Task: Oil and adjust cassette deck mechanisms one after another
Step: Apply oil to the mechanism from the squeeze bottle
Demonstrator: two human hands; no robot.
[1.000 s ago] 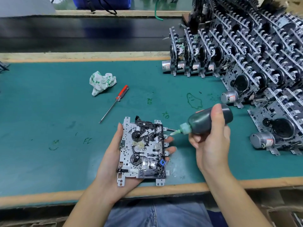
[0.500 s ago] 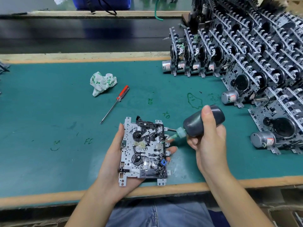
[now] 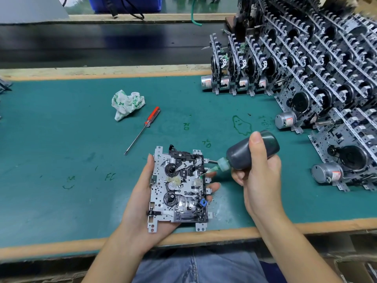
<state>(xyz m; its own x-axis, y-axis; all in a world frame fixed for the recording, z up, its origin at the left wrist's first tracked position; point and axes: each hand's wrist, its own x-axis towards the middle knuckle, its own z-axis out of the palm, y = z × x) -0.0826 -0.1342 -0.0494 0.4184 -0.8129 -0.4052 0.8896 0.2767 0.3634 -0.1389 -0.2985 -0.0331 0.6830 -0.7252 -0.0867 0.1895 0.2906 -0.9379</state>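
Observation:
A cassette deck mechanism [image 3: 179, 188], a metal plate with black reels and small gears, lies face up in my left hand [image 3: 140, 203], thumb along its left edge and fingertips showing past its right edge. My right hand [image 3: 259, 178] grips a dark oil bottle [image 3: 252, 150] tilted down to the left. Its green nozzle tip [image 3: 212, 170] touches the mechanism's right edge, close to my left fingertips. All of this sits low over the front part of the green mat [image 3: 61, 160].
Rows of cassette deck mechanisms [image 3: 306, 64] with silver motors stand stacked at the right and back right. A red-handled screwdriver [image 3: 143, 129] and a crumpled white-green rag [image 3: 127, 104] lie on the mat to the left. The table's wooden front edge [image 3: 224, 235] runs below my hands.
My right hand has brought the oil bottle leftward and tilted it down, so the nozzle tip now meets the mechanism's right edge. My left hand keeps the mechanism nearly still.

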